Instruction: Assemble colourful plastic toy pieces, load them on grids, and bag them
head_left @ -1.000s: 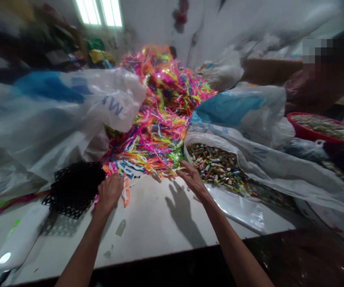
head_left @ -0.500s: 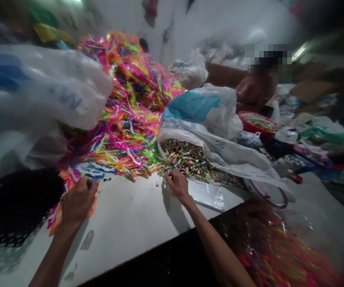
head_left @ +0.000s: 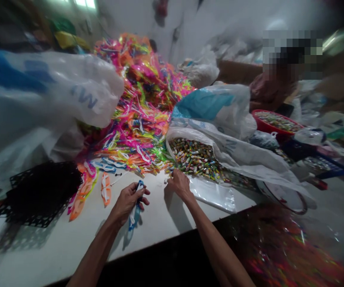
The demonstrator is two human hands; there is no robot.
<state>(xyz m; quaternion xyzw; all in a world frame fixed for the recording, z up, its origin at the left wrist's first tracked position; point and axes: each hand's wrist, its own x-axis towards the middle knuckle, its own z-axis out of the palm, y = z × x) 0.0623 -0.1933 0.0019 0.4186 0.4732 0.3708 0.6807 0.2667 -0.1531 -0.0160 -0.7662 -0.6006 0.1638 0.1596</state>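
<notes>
My left hand is over the white table, its fingers closed round a long, flat blue and white plastic piece that hangs downward. At the mouth of a white sack, my right hand has its fingers pinched beside a heap of small multicoloured cylinders; what it holds is hidden. Behind both hands rises a big pile of bright plastic pieces in pink, orange, yellow and blue. One orange and white piece lies alone left of my left hand.
Black mesh sheets lie at the left, below a large translucent bag. Flat clear plastic bags are right of my right hand. A red basin of small pieces and a person are farther back on the right.
My left hand has moved right from the pile's left edge and now holds the blue and white piece. My right hand remains by the cylinders. The view has shifted slightly left.
</notes>
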